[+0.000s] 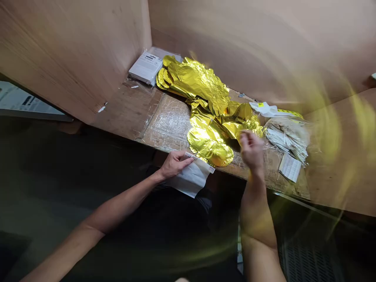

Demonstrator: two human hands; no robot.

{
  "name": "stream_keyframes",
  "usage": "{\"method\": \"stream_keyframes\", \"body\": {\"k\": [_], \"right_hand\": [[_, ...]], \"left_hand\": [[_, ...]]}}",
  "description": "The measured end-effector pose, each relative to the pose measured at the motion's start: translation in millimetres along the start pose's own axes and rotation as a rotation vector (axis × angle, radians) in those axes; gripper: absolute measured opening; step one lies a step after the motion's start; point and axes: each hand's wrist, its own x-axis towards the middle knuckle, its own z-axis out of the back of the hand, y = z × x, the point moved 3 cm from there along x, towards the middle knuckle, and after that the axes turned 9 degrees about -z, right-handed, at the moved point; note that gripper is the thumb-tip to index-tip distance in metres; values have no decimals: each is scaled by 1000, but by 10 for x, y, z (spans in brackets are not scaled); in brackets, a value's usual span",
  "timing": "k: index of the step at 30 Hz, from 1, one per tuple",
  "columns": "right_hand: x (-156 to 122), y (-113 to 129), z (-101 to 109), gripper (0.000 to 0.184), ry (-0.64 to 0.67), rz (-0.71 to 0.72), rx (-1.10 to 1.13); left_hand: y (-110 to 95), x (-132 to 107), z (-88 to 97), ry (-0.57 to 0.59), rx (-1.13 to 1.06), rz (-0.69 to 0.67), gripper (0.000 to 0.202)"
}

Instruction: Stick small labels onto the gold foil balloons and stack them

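Note:
My left hand (pixel 175 164) pinches the top edge of a thin whitish plastic bag (pixel 190 178) with small print along its upper strip. The bag hangs down in front of the shelf's front edge. Slightly blurred, my right hand (pixel 253 150) is closed over the right part of a heap of flat gold foil balloons (pixel 202 84). Whether its curled fingers grip foil or something else is hidden. One gold foil balloon (pixel 211 147) with rounded lobes lies at the near side of the heap, just beyond the bag.
A packet of white cards (pixel 146 67) lies in the back left corner. To the right are a bundle of white sticks or straws (pixel 286 137) in clear plastic and a small folded paper (pixel 290 167). Wooden panels (pixel 117 39) close in the taped shelf (pixel 123 113).

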Motion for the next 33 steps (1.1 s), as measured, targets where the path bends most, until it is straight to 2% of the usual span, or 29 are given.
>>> {"method": "stream_keyframes", "body": {"k": [2,4,5,7,9,15,19,25,27,29,33], "right_hand": [[-446,395,-317,27,346,53,188],[-775,707,-526,21,464,116,239],[-873,806,-589,20,477,137,244],[-954,889,-645,20,455,148,248],[-950,874,-643,21,426,134,273],[-934,813,-624,21,403,126,269],[-993,857,-655,22,387,163,238],[-1085,876,-676,30,269,290,244],[-1092,884,-670,30,242,311,236],[-1072,886,-652,27,236,248,291],[-1036,901,-637,13,364,118,365]], "left_hand": [[-57,2,25,-11,-22,23,35],[-125,11,29,1,-55,18,32],[-157,16,24,12,-76,12,31],[-206,21,7,30,-112,7,30],[-225,18,-8,10,-127,18,31],[-196,-18,-38,-167,-74,24,32],[-202,-36,-47,-178,-46,8,32],[-233,-31,-30,-200,-92,30,35],[-262,-24,-21,-195,-87,24,33],[-308,-17,-18,-153,-84,-13,27],[-407,-27,-31,-59,-78,-149,20]]}}
